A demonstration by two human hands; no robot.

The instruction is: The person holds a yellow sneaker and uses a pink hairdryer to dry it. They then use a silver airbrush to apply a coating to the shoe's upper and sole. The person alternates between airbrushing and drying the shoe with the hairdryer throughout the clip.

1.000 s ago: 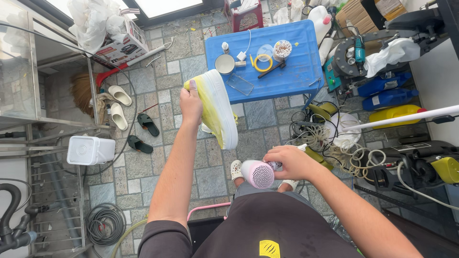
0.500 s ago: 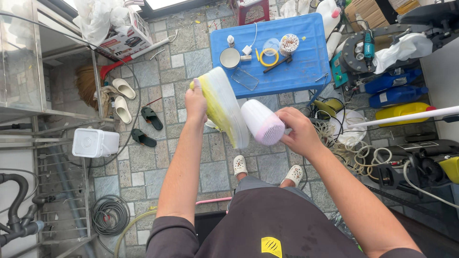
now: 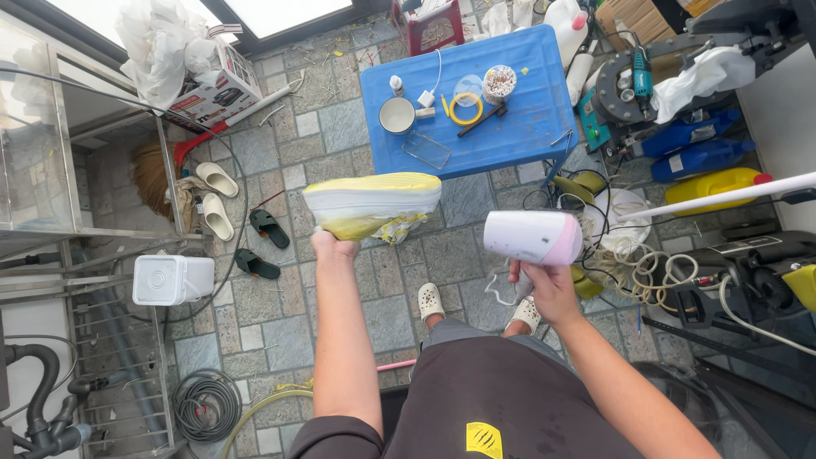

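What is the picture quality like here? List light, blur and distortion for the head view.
Head view: even daylight, soft shadows on the tiled floor; glare washes out the windows at the top edge; wide-lens bending curves the metal rack and the scene's edges; the left hand with the shoe and the right hand with the hair dryer look sharp, with no clear motion blur.

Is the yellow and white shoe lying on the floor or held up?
Held up: the left hand lifts the yellow and white shoe sideways above the tiled floor.
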